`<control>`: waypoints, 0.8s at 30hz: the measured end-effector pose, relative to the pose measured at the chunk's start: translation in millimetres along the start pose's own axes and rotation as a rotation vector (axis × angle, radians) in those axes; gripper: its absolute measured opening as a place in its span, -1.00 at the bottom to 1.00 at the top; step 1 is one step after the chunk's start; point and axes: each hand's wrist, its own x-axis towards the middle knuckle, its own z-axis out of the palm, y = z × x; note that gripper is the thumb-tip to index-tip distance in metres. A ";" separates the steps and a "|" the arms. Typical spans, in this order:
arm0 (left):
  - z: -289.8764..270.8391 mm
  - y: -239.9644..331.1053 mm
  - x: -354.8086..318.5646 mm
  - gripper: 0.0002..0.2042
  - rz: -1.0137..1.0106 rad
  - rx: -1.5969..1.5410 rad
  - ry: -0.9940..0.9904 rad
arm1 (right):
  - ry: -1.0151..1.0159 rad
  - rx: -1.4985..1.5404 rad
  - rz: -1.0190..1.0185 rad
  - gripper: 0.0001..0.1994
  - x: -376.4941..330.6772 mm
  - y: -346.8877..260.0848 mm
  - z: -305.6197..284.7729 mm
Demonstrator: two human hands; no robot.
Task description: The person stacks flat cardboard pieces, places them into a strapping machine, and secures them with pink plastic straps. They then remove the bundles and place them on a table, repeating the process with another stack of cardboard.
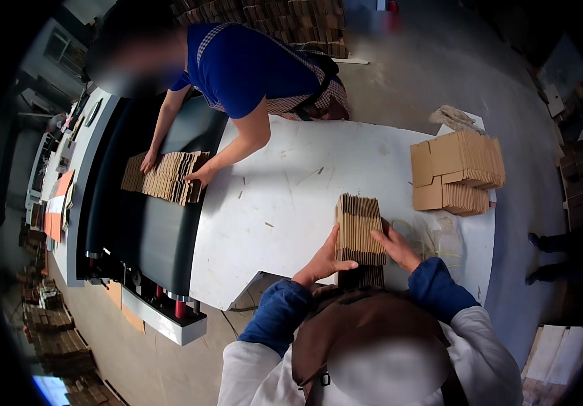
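A stack of flat folded brown cardboard boxes (359, 227) stands on edge at the near side of the white table, close to my body. My left hand (323, 259) presses against its left side, thumb stretched along the near end. On the other side my right hand (398, 247) grips the stack, thumb on its upper edge. Both hands hold the stack between them. Its lower near part lies in shadow by my brown apron (366, 325).
Across the table (258, 196), a co-worker in blue (237, 68) handles cardboard pieces (165, 177) on a dark conveyor belt (163, 233). Stacked folded boxes (457, 166) lie at the right end, near loose pale straps (433, 237). Small scraps dot the tabletop. A notch cuts its near edge.
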 end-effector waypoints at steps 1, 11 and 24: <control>3.2 -4.4 2.0 0.29 0.021 -0.058 0.015 | 0.001 0.012 -0.014 -0.33 1.1 0.6 2.2; 10.1 -25.5 14.4 0.31 0.061 0.201 0.130 | 0.068 0.124 0.053 -0.41 8.4 4.2 9.2; 34.0 -19.6 29.1 0.27 0.047 0.218 0.087 | 0.227 0.152 0.053 -0.45 -1.1 32.8 -17.3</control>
